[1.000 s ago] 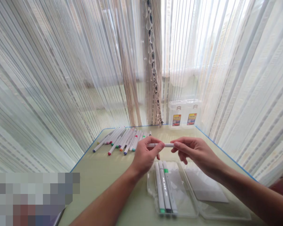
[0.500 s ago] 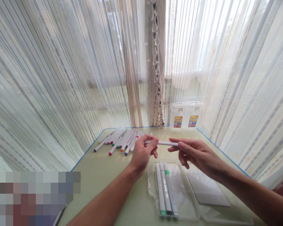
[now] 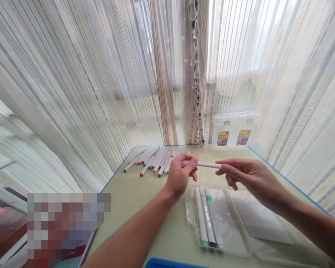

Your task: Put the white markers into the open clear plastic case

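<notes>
A white marker pen [image 3: 207, 164] is held level above the table between both hands. My left hand [image 3: 181, 175] pinches its left end with thumb and fingers closed. My right hand [image 3: 249, 175] grips the right end between thumb and forefinger. Just below lies an open clear plastic case [image 3: 229, 227] holding three markers [image 3: 208, 222] side by side in its left half. A row of several loose markers [image 3: 155, 160] with coloured caps lies at the far left of the table.
The pale green table [image 3: 134, 201] has a blue edge and sheer striped curtains all round. Two clear plastic boxes [image 3: 234, 131] with yellow labels stand at the back right. A bead string [image 3: 197, 74] hangs behind. A blue object [image 3: 167, 263] shows at the bottom edge.
The view has swung left, shifting everything to the right. My hands have drawn slightly apart along the marker, showing more of its barrel between them.
</notes>
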Action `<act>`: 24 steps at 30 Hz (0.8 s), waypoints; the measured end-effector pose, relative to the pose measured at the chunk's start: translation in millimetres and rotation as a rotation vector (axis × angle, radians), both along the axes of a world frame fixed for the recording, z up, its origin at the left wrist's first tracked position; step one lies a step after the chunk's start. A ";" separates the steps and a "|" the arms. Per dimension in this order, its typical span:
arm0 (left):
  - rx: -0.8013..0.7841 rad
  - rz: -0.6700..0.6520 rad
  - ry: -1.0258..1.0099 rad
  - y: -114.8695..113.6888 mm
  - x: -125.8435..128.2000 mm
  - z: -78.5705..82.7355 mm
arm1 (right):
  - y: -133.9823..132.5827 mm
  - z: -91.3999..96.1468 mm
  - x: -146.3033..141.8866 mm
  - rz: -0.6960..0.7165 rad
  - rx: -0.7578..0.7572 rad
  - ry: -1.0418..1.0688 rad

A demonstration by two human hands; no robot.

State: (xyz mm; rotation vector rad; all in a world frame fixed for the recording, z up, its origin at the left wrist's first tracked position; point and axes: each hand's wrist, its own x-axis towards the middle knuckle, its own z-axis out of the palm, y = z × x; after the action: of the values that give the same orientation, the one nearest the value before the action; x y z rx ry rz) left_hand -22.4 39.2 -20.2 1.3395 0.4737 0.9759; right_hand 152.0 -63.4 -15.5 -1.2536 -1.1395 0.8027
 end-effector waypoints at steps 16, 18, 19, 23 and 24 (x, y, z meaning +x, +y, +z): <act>-0.014 -0.088 -0.064 -7.2 1.9 -2.0 | 2.9 1.4 6.4 -0.182 0.071 0.140; -0.007 -0.092 -0.085 -7.3 1.2 -1.2 | 5.1 0.3 8.1 -0.176 0.078 0.167; -0.003 -0.092 -0.092 -7.1 0.7 -0.9 | 6.0 -0.1 8.8 -0.175 0.078 0.184; 0.012 -0.082 -0.109 -5.7 -1.8 1.3 | 8.0 0.2 10.5 -0.178 0.071 0.251; 0.018 -0.080 -0.115 -5.5 -2.4 2.0 | 8.1 0.4 10.9 -0.180 0.066 0.265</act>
State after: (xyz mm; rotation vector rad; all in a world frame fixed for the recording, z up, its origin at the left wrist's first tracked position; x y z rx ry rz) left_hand -24.8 33.7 -18.2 1.3007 0.3221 0.9865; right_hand 162.9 -55.3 -15.1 -1.1387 -0.8214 0.7640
